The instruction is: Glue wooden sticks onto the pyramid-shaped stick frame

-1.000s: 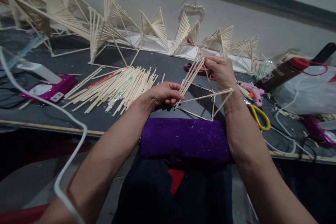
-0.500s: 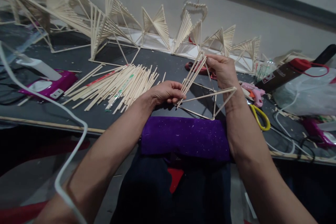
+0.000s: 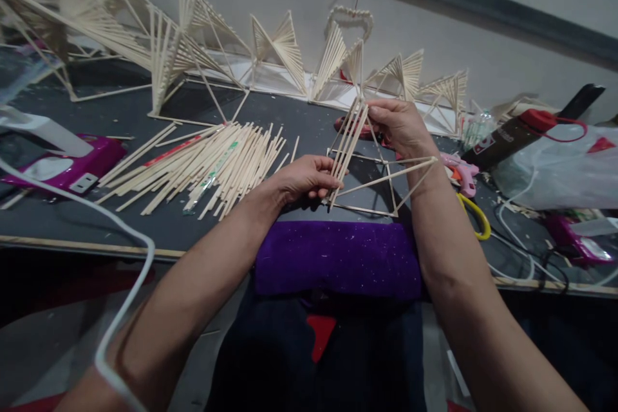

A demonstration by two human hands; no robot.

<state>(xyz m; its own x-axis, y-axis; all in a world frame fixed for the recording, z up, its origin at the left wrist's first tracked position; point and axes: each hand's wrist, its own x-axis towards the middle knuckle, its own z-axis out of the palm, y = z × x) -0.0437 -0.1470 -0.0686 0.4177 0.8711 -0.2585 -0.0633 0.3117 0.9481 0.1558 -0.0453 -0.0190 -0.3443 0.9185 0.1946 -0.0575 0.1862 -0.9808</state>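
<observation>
Between my hands stands a frame of thin wooden sticks (image 3: pixel 367 185), with several slanting sticks side by side on its left. My left hand (image 3: pixel 309 177) pinches the lower ends of those slanting sticks. Higher up, my right hand (image 3: pixel 400 125) has thumb and fingers closed on their upper ends, and one arm of the frame reaches out over that wrist. A purple cloth (image 3: pixel 338 261) lies across the table edge just in front of me. To the left of my left hand is a fanned pile of loose sticks (image 3: pixel 212 164).
Finished-looking stick structures (image 3: pixel 280 48) line the wall. At left sits a magenta power strip (image 3: pixel 72 161) with a white cable (image 3: pixel 147 257) running in front. On the right are yellow-handled scissors (image 3: pixel 476 217), a pink glue gun (image 3: pixel 461 174), a bottle (image 3: pixel 512 138) and a plastic bag (image 3: pixel 560 174).
The camera view has shifted slightly. Both hands keep their hold on the stick frame, whose slanting sticks now stand a little more upright.
</observation>
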